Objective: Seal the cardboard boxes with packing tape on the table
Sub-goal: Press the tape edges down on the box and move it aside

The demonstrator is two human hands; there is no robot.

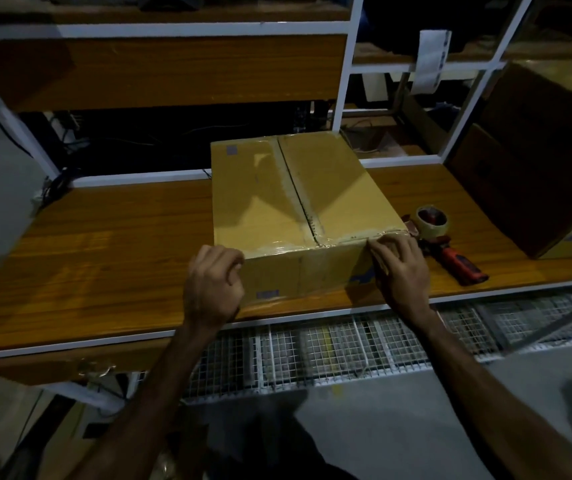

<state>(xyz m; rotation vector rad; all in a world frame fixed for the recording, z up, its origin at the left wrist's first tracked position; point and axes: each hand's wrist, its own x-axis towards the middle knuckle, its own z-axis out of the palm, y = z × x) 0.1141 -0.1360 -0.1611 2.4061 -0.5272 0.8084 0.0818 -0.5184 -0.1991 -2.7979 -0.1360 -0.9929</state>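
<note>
A closed cardboard box (333, 188) stands on the wooden table (104, 251), with clear tape along its centre seam and along its near top edge. My right hand (400, 268) lies flat against the box's near right corner, its fingers pressing the tape on the edge. My left hand (213, 285) is at the near left corner with its fingers curled, touching the front face of the box and holding nothing that I can see. A tape dispenser (444, 237) with a red handle and a roll of tape lies on the table just right of the box.
A second, larger cardboard box (534, 174) stands on the table at the right. A shelf frame with white posts (343, 81) rises behind the table. A strip of paper (430, 60) hangs from the frame. A wire mesh shelf (347, 351) lies below the table's front edge.
</note>
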